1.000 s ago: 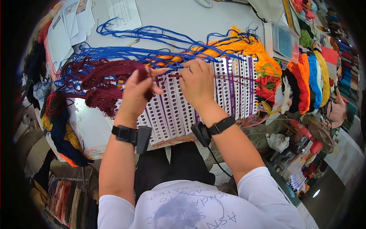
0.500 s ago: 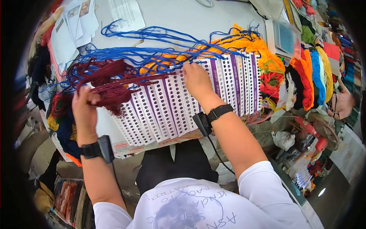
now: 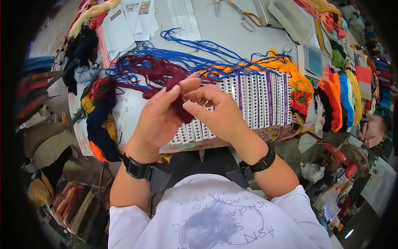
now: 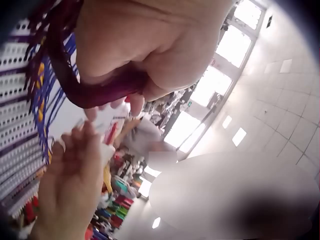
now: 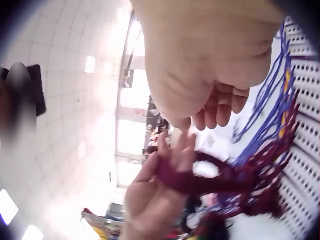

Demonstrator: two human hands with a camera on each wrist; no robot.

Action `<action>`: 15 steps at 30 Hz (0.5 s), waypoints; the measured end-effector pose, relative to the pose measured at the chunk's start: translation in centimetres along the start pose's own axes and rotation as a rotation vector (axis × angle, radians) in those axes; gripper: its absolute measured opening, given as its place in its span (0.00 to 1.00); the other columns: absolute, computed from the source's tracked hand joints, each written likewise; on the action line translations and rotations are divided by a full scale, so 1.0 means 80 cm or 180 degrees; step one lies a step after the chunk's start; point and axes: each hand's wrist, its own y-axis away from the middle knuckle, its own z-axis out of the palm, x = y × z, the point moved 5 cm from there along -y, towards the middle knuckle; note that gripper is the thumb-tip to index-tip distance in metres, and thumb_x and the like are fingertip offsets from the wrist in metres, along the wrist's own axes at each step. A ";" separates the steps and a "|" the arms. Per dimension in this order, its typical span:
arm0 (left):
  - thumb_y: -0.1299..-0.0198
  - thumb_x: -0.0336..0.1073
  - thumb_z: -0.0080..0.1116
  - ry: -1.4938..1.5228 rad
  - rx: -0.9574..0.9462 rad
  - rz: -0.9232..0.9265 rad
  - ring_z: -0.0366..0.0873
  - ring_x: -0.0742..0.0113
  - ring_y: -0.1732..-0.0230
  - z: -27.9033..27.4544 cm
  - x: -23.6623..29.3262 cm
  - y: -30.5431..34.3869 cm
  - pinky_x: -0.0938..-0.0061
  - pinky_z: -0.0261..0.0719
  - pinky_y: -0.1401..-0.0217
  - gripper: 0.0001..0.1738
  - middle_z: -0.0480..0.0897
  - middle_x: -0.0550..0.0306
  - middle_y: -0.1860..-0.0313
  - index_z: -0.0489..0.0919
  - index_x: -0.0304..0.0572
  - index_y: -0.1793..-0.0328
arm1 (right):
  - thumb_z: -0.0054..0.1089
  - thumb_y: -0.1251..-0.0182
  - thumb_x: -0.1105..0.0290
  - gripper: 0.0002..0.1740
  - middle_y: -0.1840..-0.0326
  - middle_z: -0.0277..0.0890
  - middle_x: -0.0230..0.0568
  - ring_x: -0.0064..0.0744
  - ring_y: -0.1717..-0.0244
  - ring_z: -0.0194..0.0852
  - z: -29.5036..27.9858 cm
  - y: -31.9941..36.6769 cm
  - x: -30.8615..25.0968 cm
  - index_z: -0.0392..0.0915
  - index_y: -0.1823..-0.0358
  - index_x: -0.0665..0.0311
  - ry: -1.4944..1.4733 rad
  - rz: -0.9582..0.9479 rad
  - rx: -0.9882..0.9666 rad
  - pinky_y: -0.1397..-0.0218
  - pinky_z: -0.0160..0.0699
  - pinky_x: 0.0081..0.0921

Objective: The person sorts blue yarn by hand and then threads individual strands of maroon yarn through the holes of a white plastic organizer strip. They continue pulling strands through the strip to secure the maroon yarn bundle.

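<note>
In the head view my left hand (image 3: pixel 159 118) grips a maroon skein of thread (image 3: pixel 182 108), its bundle crossing the palm under the thumb. The left wrist view shows the thick maroon bundle (image 4: pixel 92 95) bent round beneath that hand. My right hand (image 3: pixel 222 110) faces it closely, fingers loosely bent, with nothing visible between them in the right wrist view. Loose maroon strands trail from the left hand over blue threads (image 3: pixel 207 46). White and purple strips with rows of holes (image 3: pixel 253 99) lie side by side under and beyond the right hand.
Orange yarn (image 3: pixel 282 64) lies at the strips' far end. Scissors (image 3: pixel 244 16), papers (image 3: pixel 143 18) and a clear plastic box (image 3: pixel 290 20) are at the back. Coloured skeins (image 3: pixel 331 101) hang along the right edge, dark ones (image 3: pixel 99 124) at the left. Another person's hand (image 3: pixel 373 128) shows far right.
My left hand first reaches left, drawing maroon strands out over the strips, then comes back to the middle with the skein. My right hand leaves the strips and comes nearer my body.
</note>
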 end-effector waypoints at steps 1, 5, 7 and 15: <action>0.31 0.42 0.36 0.0192 -0.0197 -0.0148 0.65 0.59 0.33 0.015 0.002 0.009 0.62 0.62 0.32 0.28 0.63 0.49 0.29 0.62 0.30 0.30 | 0.64 0.43 0.71 0.09 0.68 0.75 0.36 0.25 0.66 0.72 0.008 0.008 -0.011 0.79 0.63 0.69 -0.0152 0.0089 -0.0167 0.61 0.72 0.23; 0.32 0.42 0.36 0.0337 -0.0263 -0.0279 0.63 0.58 0.31 0.032 0.008 0.038 0.62 0.60 0.30 0.28 0.60 0.48 0.27 0.65 0.30 0.32 | 0.63 0.43 0.73 0.08 0.67 0.76 0.36 0.23 0.66 0.71 0.014 0.031 -0.031 0.80 0.64 0.70 -0.0610 0.0168 -0.0180 0.60 0.70 0.21; 0.32 0.42 0.36 0.0301 -0.0396 -0.0105 0.63 0.57 0.31 0.033 0.014 0.041 0.61 0.59 0.29 0.27 0.60 0.46 0.27 0.68 0.30 0.35 | 0.62 0.42 0.73 0.07 0.67 0.77 0.36 0.22 0.65 0.71 0.013 0.038 -0.032 0.80 0.65 0.70 -0.0845 0.0212 -0.0172 0.60 0.70 0.21; 0.33 0.41 0.41 0.0041 -0.0327 -0.0029 0.72 0.59 0.41 0.034 0.018 0.061 0.64 0.66 0.36 0.23 0.74 0.48 0.41 0.73 0.31 0.40 | 0.58 0.36 0.71 0.09 0.69 0.79 0.34 0.18 0.67 0.72 0.011 0.071 -0.056 0.80 0.65 0.71 -0.1042 0.0231 -0.0060 0.60 0.72 0.18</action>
